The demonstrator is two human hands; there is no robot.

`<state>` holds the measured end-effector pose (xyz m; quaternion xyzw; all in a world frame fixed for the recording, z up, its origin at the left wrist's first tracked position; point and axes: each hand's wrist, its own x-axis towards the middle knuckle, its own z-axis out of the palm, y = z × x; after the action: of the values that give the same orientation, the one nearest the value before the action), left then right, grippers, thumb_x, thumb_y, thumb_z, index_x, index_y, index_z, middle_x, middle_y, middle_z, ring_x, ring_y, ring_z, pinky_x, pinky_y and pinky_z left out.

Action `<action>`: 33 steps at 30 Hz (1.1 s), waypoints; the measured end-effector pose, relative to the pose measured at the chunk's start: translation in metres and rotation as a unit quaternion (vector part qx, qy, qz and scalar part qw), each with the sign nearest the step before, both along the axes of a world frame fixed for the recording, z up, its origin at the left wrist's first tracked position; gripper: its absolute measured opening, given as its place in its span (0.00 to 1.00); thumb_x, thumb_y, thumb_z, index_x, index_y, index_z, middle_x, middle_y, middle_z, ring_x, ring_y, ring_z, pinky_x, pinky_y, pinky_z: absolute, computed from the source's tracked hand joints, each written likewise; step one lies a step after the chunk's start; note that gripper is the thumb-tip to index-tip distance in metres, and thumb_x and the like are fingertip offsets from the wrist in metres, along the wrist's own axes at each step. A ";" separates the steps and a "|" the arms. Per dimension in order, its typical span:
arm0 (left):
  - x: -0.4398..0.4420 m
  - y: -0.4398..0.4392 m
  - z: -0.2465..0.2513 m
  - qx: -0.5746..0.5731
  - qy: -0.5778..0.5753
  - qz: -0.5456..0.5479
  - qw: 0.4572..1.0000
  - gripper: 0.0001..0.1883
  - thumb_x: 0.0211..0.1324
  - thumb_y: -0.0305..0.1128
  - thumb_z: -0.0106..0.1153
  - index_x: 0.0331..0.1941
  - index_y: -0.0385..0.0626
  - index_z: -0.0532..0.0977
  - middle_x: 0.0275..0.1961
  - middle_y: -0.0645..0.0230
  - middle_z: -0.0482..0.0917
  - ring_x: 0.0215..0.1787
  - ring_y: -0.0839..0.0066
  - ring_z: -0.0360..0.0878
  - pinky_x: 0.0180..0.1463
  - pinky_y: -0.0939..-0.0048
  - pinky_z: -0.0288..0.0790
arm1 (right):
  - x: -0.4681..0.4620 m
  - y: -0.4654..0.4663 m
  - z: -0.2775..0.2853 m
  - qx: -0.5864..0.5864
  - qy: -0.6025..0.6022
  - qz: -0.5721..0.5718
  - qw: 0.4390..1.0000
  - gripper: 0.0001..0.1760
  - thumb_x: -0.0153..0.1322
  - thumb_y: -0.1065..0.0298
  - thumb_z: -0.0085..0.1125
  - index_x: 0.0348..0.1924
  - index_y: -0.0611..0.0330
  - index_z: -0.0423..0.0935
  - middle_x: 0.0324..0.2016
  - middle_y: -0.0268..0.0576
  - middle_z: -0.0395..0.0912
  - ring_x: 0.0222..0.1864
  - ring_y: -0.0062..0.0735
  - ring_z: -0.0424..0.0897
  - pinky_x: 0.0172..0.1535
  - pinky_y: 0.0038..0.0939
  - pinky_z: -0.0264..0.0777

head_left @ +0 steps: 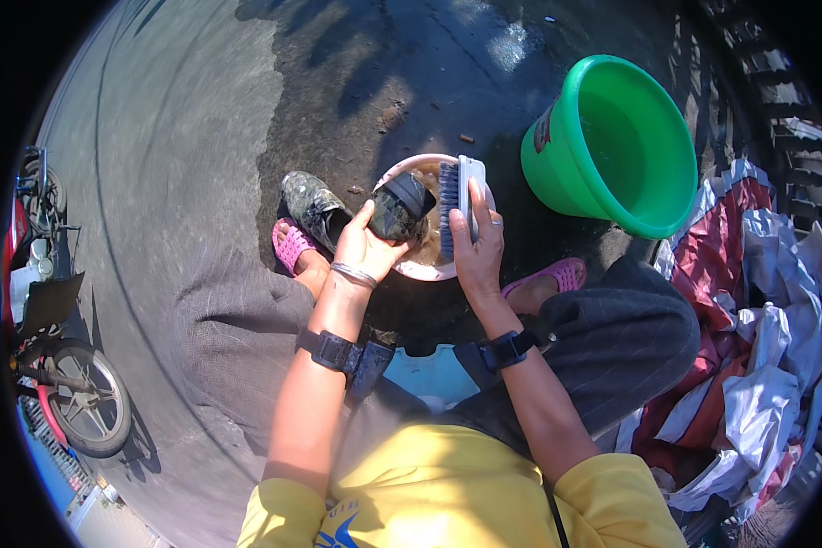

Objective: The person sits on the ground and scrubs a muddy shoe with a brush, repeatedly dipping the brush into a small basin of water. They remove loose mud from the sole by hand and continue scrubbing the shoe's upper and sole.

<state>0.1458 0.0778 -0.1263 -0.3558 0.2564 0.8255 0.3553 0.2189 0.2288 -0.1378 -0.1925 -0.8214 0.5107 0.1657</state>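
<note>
My left hand [368, 243] grips a camouflage-patterned shoe [392, 214] with a black part at its far end. The shoe is over the left side of a pale pink basin [430, 272] of brownish, sudsy water [428, 250]. In my right hand [478, 243] is a scrubbing brush [472, 179] with a light grey back. Its dark bristles [448, 198] face left, towards the shoe, with a gap between them. Another camouflage shoe [309, 202] lies on the ground left of the basin, partly hidden behind my left hand.
A green bucket [536, 161] tilts at the upper right. Crumpled red and white sheeting [740, 329] lies at the right. My feet wear pink sandals [563, 275]. A light blue stool [431, 373] shows between my legs. Motorbikes [82, 390] stand far left on the concrete ground [178, 137].
</note>
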 end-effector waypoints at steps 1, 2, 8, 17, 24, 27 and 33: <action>0.000 0.002 -0.001 0.007 0.025 -0.002 1.000 0.23 0.70 0.48 0.40 0.60 0.48 0.66 0.60 0.55 0.72 0.65 0.56 0.67 0.67 0.43 0.56 | -0.007 -0.003 0.007 0.008 0.061 0.002 0.998 0.30 0.68 0.60 0.58 0.64 0.51 0.67 0.40 0.55 0.72 0.43 0.51 0.74 0.49 0.43 0.69; -0.002 0.002 -0.002 -0.030 0.019 -0.020 0.999 0.23 0.70 0.48 0.39 0.60 0.47 0.66 0.58 0.55 0.74 0.64 0.57 0.68 0.67 0.44 0.58 | -0.008 -0.006 0.013 0.064 0.035 0.044 0.996 0.32 0.67 0.60 0.59 0.64 0.49 0.67 0.40 0.54 0.71 0.42 0.51 0.74 0.48 0.43 0.68; -0.009 -0.004 -0.008 -0.047 -0.016 0.052 0.997 0.23 0.70 0.46 0.39 0.62 0.45 0.64 0.62 0.53 0.70 0.68 0.53 0.62 0.69 0.40 0.51 | 0.036 -0.024 -0.013 0.096 -0.215 0.013 0.972 0.34 0.65 0.60 0.60 0.65 0.47 0.66 0.39 0.60 0.73 0.42 0.55 0.75 0.48 0.44 0.69; 0.015 -0.022 0.018 -0.141 0.105 -0.185 0.967 0.26 0.52 0.42 0.68 0.54 0.49 0.73 0.50 0.64 0.80 0.55 0.64 0.76 0.57 0.46 0.68 | -0.006 0.013 0.011 -0.119 -0.023 0.087 0.989 0.28 0.71 0.59 0.54 0.63 0.58 0.68 0.47 0.58 0.75 0.50 0.48 0.76 0.56 0.39 0.67; 0.047 -0.027 0.004 -0.222 0.183 -0.328 0.900 0.17 0.41 0.22 0.68 0.40 0.40 0.77 0.36 0.72 0.81 0.36 0.79 0.79 0.41 0.77 0.73 | 0.029 0.001 0.045 0.114 -0.203 0.235 0.944 0.28 0.68 0.51 0.55 0.61 0.40 0.70 0.40 0.67 0.71 0.41 0.62 0.77 0.46 0.48 0.71; 0.060 -0.027 -0.014 -0.263 0.254 -0.422 0.830 0.16 0.38 0.18 0.64 0.37 0.39 0.78 0.34 0.73 0.80 0.34 0.80 0.76 0.41 0.77 0.70 | 0.038 -0.011 -0.021 0.133 -0.280 0.155 0.938 0.30 0.68 0.50 0.54 0.64 0.37 0.65 0.40 0.68 0.71 0.43 0.63 0.77 0.46 0.49 0.72; 0.056 -0.039 -0.025 -0.213 0.153 -0.325 0.909 0.20 0.34 0.18 0.62 0.39 0.35 0.78 0.35 0.65 0.82 0.36 0.73 0.80 0.46 0.73 0.73 | -0.013 0.007 -0.035 0.020 -0.272 0.098 0.957 0.31 0.69 0.47 0.51 0.64 0.42 0.65 0.44 0.73 0.70 0.46 0.67 0.75 0.52 0.49 0.69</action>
<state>0.2020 0.0392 -0.1515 -0.1890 0.5789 0.6345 0.4760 0.2064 0.2359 -0.1731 -0.2397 -0.8603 0.4360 -0.1110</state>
